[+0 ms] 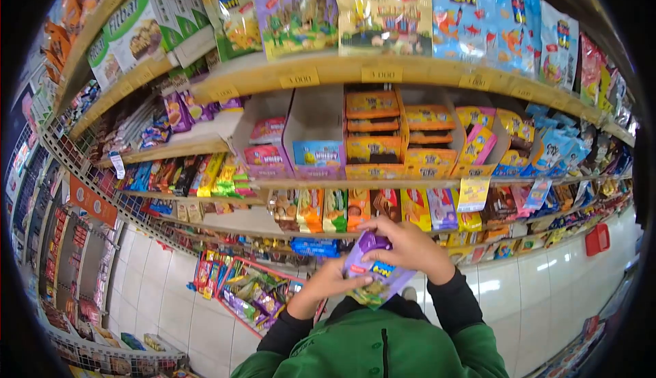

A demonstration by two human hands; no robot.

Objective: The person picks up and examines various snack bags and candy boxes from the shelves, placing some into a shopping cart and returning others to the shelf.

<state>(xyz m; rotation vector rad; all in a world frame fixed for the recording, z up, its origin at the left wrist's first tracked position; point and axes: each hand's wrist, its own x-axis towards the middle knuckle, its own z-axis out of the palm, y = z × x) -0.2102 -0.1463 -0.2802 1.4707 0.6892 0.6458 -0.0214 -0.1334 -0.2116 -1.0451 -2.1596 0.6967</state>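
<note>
A purple snack bag [385,275] with a green lower part is held in front of the green shirt. My left hand [330,281] grips its left side, with the thumb across the front. My right hand [410,247] is closed on the bag's purple top and right edge. Just behind the bag lie blue packets [314,247] on a low shelf. A similar purple bag [295,10] stands on the top shelf among other snack bags.
Shelves with a wooden-coloured edge [301,77] cross the view. Cardboard boxes [372,171] of orange packets sit on the middle shelf. A red-rimmed basket [236,318] full of packets is at lower left. A red basket [597,240] stands on the floor at right.
</note>
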